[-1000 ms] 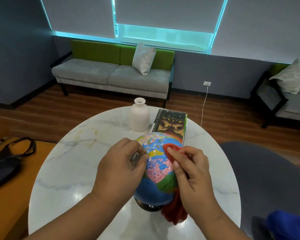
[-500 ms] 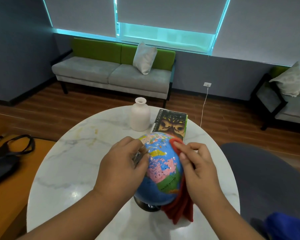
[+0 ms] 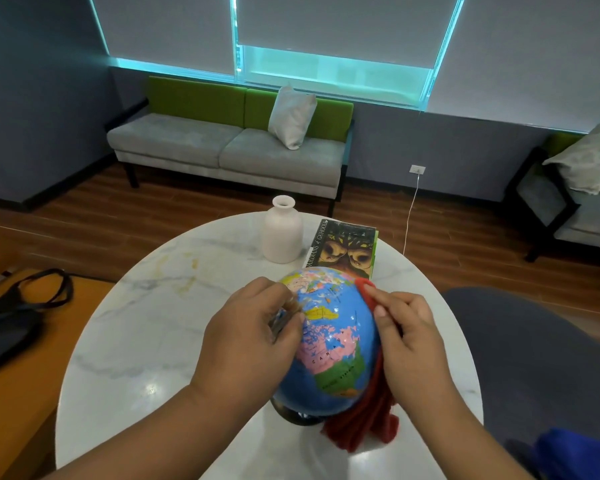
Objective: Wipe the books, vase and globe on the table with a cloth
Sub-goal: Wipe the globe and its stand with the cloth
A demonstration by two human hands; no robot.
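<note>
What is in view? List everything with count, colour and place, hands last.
Round white marble table: one, white, centre.
Multicoloured globe on dark base: one, mostly blue, table's near side.
Red cloth: one, red, against globe's right side, reaching table.
White ceramic vase: one, white, upright, table's far side.
Dark-covered book: one seen, green edge beneath, right of vase.
Grey, green-backed sofa: one, under window.
Black strapped bag: one, black, far left.
Left hand: one, grips globe's left side.
Right hand: one, holds cloth against globe.

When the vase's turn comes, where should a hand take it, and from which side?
Probably round the vase body, below the narrow neck, coming from its left. It stands upright with a wide, straight wall. The book lies close on its right and the globe stands in front.
</note>
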